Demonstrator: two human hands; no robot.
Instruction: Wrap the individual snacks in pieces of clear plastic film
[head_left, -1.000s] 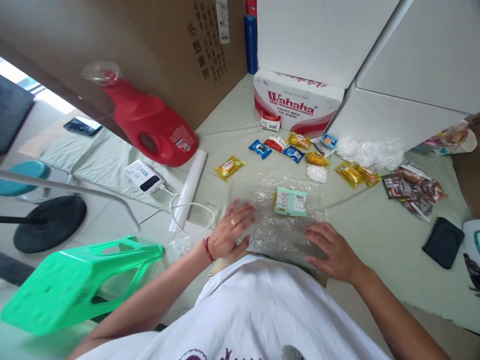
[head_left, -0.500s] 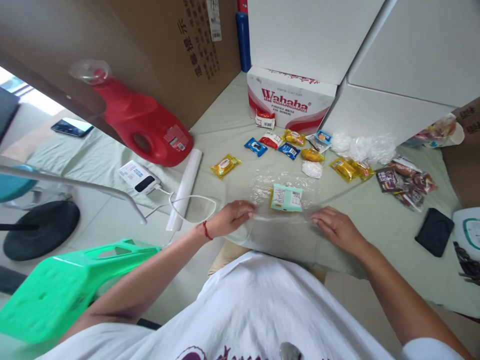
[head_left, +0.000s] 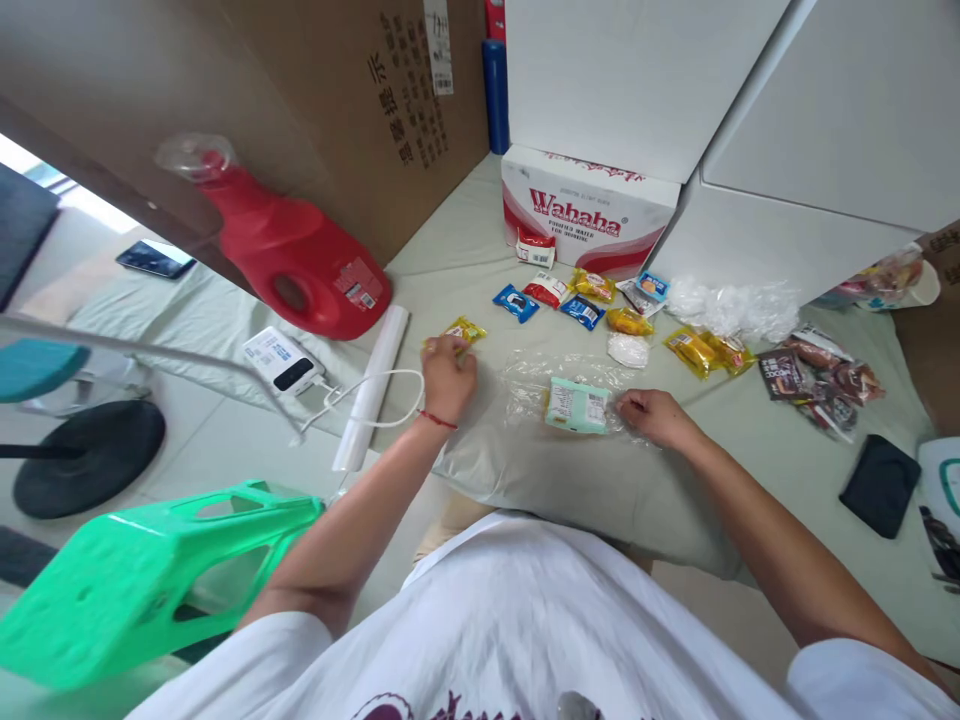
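Note:
My left hand [head_left: 448, 375] reaches forward and closes on a yellow snack packet [head_left: 465, 331] lying on the pale green cloth [head_left: 720, 470]. My right hand [head_left: 654, 414] rests with curled fingers on the edge of a clear plastic bag [head_left: 570, 385], pinching it beside a mint-green packet [head_left: 576, 405] that lies inside or on the bag. A row of small snack packets, blue [head_left: 516, 302], red [head_left: 547, 290] and yellow [head_left: 697, 350], lies beyond the bag.
A red detergent jug [head_left: 292, 255] lies at the left by a cardboard box [head_left: 322, 90]. A Wahaha carton [head_left: 589, 215] and white boxes [head_left: 810, 170] stand behind. A power bank [head_left: 283, 360], white roll [head_left: 375, 385], green stool [head_left: 150, 570], dark snack packs [head_left: 817, 375] and black pouch [head_left: 881, 485] lie around.
My left hand left the plastic bag and moved forward-left onto the yellow snack packet. My right hand slid forward along the bag toward the mint-green packet.

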